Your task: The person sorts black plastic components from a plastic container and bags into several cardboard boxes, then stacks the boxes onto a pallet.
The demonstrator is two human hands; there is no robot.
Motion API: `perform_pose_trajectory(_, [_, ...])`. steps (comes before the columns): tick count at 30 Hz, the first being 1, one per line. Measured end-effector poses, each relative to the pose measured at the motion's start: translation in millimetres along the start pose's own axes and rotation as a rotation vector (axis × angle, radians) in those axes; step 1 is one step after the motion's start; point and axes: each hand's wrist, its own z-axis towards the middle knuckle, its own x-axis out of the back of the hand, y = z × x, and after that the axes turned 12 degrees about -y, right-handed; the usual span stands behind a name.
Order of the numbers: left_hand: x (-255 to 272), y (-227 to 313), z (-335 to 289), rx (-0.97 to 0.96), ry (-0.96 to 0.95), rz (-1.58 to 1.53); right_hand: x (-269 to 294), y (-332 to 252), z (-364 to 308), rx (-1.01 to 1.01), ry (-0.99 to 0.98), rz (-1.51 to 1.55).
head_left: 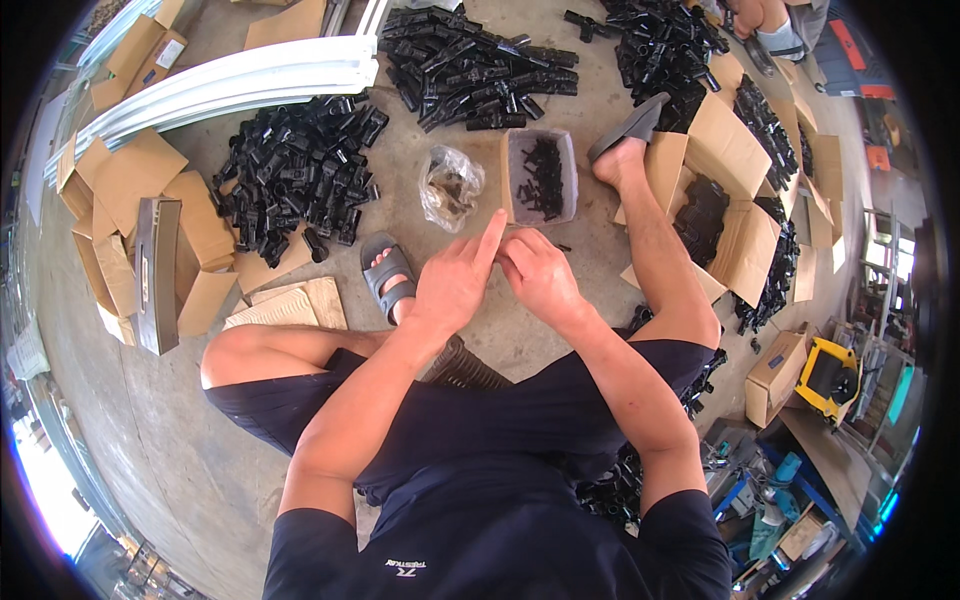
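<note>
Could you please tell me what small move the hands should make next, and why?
I'd perhaps draw the right hand slightly away from the left hand: they are so close together that I cannot tell whether anything lies between them, and the open box of small black pieces stands just beyond them.

1 tub (519, 165), 1 o'clk. 1 clr bag (450, 195), approx 12. 2 sandals (388, 272) (630, 128), 10 & 1. 1 yel. frame (815, 372), 3:30.

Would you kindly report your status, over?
Left hand, right hand close together; grip unclear. Small black parts in box beyond. Clear plastic bag beside box.
</note>
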Motion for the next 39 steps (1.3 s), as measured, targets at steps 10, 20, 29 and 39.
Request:
perform_pose_trajectory(10, [8.9,10.1,1.2,-0.009,-0.042,-0.055,-11.0,15.9,-8.2,0.044,-0.043,-0.156])
perform_pose_trajectory(20, [7.4,10.9,1.8,-0.006,-0.039,-0.058,-18.2,9.1,-14.8,-0.085,0.0,-0.081])
perform_pose_trajectory(29, [3.9,4.5,1.4,0.036,0.098,-0.194,-1.8,1.2,-6.2,-0.108,0.075,-0.132])
perform_pose_trajectory(39, [-11.2,-15.8,13.2,0.383,0.227,-1.127,39.0,153.1,29.0,-0.55,0.184,-0.085])
